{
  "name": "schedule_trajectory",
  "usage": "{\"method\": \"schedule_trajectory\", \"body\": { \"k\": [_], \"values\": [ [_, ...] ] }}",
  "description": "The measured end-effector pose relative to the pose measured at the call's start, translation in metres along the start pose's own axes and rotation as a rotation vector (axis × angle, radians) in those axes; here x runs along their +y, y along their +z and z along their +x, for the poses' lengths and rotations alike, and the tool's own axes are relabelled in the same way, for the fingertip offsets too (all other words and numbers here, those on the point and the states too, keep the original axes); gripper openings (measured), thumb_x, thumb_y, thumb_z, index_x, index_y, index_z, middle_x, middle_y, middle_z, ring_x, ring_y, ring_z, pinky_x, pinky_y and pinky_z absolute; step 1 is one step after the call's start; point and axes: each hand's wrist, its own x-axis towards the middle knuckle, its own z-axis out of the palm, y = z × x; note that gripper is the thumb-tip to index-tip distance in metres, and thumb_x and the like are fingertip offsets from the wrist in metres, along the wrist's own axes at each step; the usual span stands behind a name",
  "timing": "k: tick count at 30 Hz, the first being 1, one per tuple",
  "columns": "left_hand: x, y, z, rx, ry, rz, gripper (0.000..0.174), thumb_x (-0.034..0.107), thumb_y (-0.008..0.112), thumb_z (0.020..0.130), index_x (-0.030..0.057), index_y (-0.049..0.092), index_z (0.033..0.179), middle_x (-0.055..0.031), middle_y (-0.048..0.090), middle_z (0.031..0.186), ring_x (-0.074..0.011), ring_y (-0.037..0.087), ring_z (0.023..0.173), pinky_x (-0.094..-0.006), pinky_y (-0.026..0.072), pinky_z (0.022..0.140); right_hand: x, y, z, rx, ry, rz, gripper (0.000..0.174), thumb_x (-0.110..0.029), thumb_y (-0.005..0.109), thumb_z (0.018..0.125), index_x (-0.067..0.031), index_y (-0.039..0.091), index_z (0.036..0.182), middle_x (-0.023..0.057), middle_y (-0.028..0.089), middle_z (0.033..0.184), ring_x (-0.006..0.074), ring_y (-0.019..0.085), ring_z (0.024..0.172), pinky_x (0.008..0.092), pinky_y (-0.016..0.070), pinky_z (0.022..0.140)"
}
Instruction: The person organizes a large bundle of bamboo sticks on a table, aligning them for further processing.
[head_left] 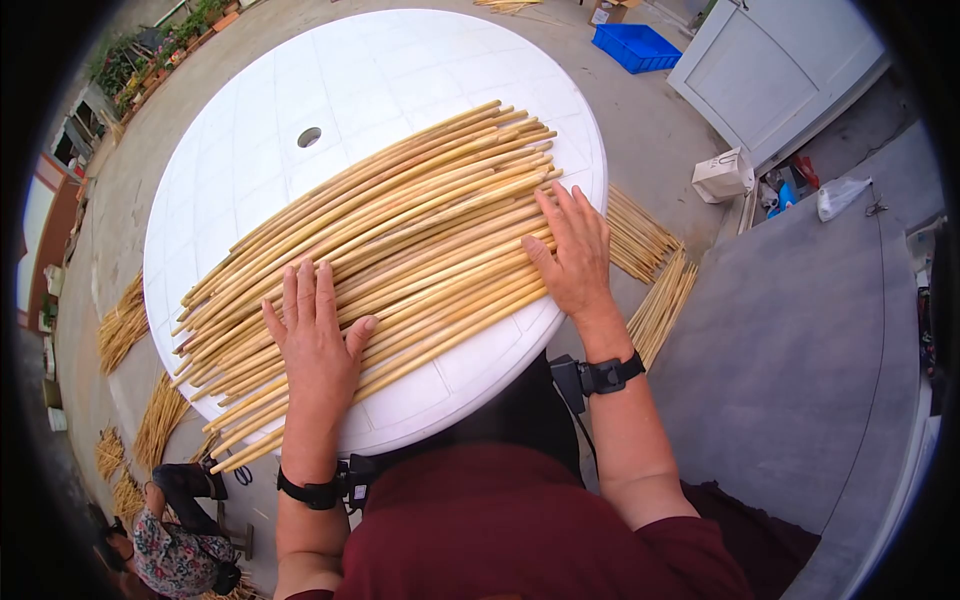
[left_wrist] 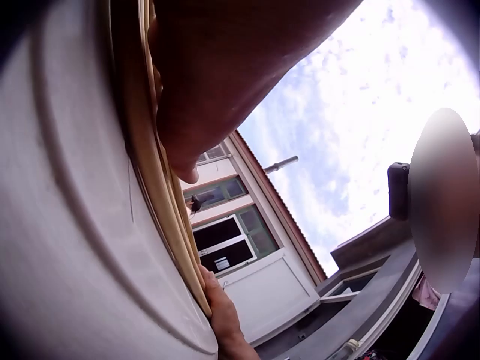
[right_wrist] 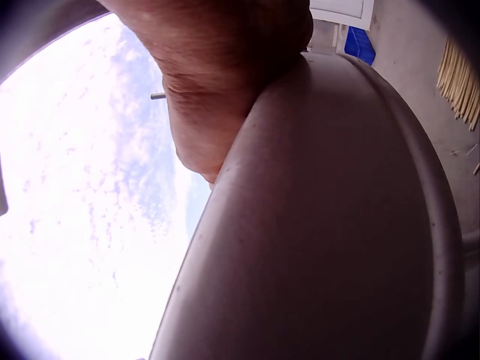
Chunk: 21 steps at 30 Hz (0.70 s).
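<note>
A broad layer of long, pale yellow sticks (head_left: 400, 215) lies side by side across the round white table (head_left: 400, 60). My left hand (head_left: 318, 345) rests flat on the sticks left of their middle, fingers spread and thumb out to the side. At their right ends, my right hand (head_left: 577, 250) lies with fingers spread and fingertips touching the sticks. In the left wrist view, the sticks (left_wrist: 169, 202) run along the tabletop under my left hand (left_wrist: 217, 82). The right wrist view shows my right hand (right_wrist: 217, 82) at the table edge (right_wrist: 247, 165); its fingers are hidden there.
More stick bundles lie on the ground right (head_left: 640, 235) and left (head_left: 160, 420) of the table. A blue crate (head_left: 636, 47), a paper bag (head_left: 723, 175) and a white door (head_left: 775, 75) stand beyond. A person in a floral shirt (head_left: 175, 550) sits at the lower left.
</note>
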Motion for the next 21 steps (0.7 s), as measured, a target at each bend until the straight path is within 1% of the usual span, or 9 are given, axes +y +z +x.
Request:
{"method": "schedule_trajectory", "body": {
  "k": [3, 5, 8, 10, 14, 17, 19, 21],
  "values": [
    [0.002, -0.006, -0.002, -0.057, -0.001, -0.078, 0.065, 0.039, 0.060, 0.096, 0.0048, 0.044, 0.148, -0.0189, 0.041, 0.153, -0.0385, 0.034, 0.143, -0.0596, 0.0176, 0.119, -0.003, 0.002, -0.001, 0.065, 0.027, 0.092, 0.067, -0.049, 0.054, 0.097, -0.0087, 0.045, 0.149, 0.0185, 0.040, 0.155, 0.0385, 0.026, 0.148, 0.0524, 0.0180, 0.119],
    [0.005, -0.006, -0.006, -0.036, 0.064, -0.115, 0.065, 0.037, 0.062, 0.094, 0.0044, 0.045, 0.147, -0.0190, 0.043, 0.151, -0.0386, 0.036, 0.141, -0.0588, 0.0188, 0.119, -0.007, 0.002, 0.000, 0.143, 0.019, 0.152, 0.064, -0.049, 0.053, 0.098, -0.0096, 0.048, 0.148, 0.0176, 0.040, 0.155, 0.0387, 0.027, 0.148, 0.0524, 0.0171, 0.120],
    [0.014, -0.003, -0.012, -0.025, 0.116, -0.157, 0.064, 0.037, 0.066, 0.092, 0.0034, 0.048, 0.144, -0.0194, 0.045, 0.148, -0.0387, 0.039, 0.139, -0.0594, 0.0211, 0.117, -0.003, 0.001, 0.000, 0.051, -0.011, 0.019, 0.060, -0.048, 0.054, 0.098, -0.0118, 0.051, 0.146, 0.0156, 0.041, 0.155, 0.0387, 0.027, 0.147, 0.0526, 0.0170, 0.120],
    [0.017, -0.003, -0.015, -0.043, 0.131, -0.184, 0.064, 0.037, 0.066, 0.092, 0.0032, 0.049, 0.143, -0.0196, 0.046, 0.147, -0.0388, 0.040, 0.137, -0.0599, 0.0225, 0.117, -0.001, 0.001, 0.000, 0.006, -0.007, 0.030, 0.059, -0.047, 0.055, 0.097, -0.0128, 0.052, 0.145, 0.0142, 0.041, 0.156, 0.0384, 0.027, 0.148, 0.0527, 0.0165, 0.120],
    [0.016, -0.002, -0.017, -0.065, 0.126, -0.198, 0.068, 0.039, 0.067, 0.092, 0.0042, 0.045, 0.146, -0.0202, 0.042, 0.151, -0.0402, 0.035, 0.142, -0.0608, 0.0206, 0.117, -0.002, -0.001, 0.000, -0.007, 0.006, 0.059, 0.055, -0.045, 0.057, 0.096, -0.0126, 0.055, 0.141, 0.0121, 0.044, 0.153, 0.0372, 0.028, 0.146, 0.0525, 0.0181, 0.119],
    [0.020, -0.002, -0.016, -0.045, 0.097, -0.159, 0.072, 0.041, 0.067, 0.091, 0.0050, 0.042, 0.149, -0.0211, 0.038, 0.155, -0.0413, 0.030, 0.146, -0.0614, 0.0186, 0.118, -0.005, -0.001, -0.001, 0.053, 0.013, 0.081, 0.049, -0.042, 0.061, 0.093, -0.0115, 0.059, 0.132, 0.0120, 0.049, 0.145, 0.0363, 0.032, 0.143, 0.0519, 0.0207, 0.118],
    [0.021, -0.003, -0.015, -0.036, 0.061, -0.142, 0.075, 0.042, 0.067, 0.091, 0.0054, 0.041, 0.150, -0.0219, 0.036, 0.157, -0.0422, 0.027, 0.147, -0.0617, 0.0173, 0.118, -0.005, -0.001, -0.001, 0.080, 0.016, 0.109, 0.046, -0.039, 0.065, 0.091, -0.0110, 0.060, 0.128, 0.0120, 0.051, 0.140, 0.0357, 0.034, 0.141, 0.0514, 0.0224, 0.117],
    [0.020, -0.004, -0.014, -0.063, 0.069, -0.138, 0.074, 0.042, 0.067, 0.091, 0.0053, 0.042, 0.150, -0.0225, 0.037, 0.155, -0.0426, 0.028, 0.146, -0.0613, 0.0173, 0.118, -0.006, -0.001, -0.001, 0.105, 0.007, 0.107, 0.044, -0.037, 0.067, 0.090, -0.0106, 0.061, 0.125, 0.0119, 0.051, 0.137, 0.0354, 0.036, 0.140, 0.0511, 0.0238, 0.117]
  ]
}}
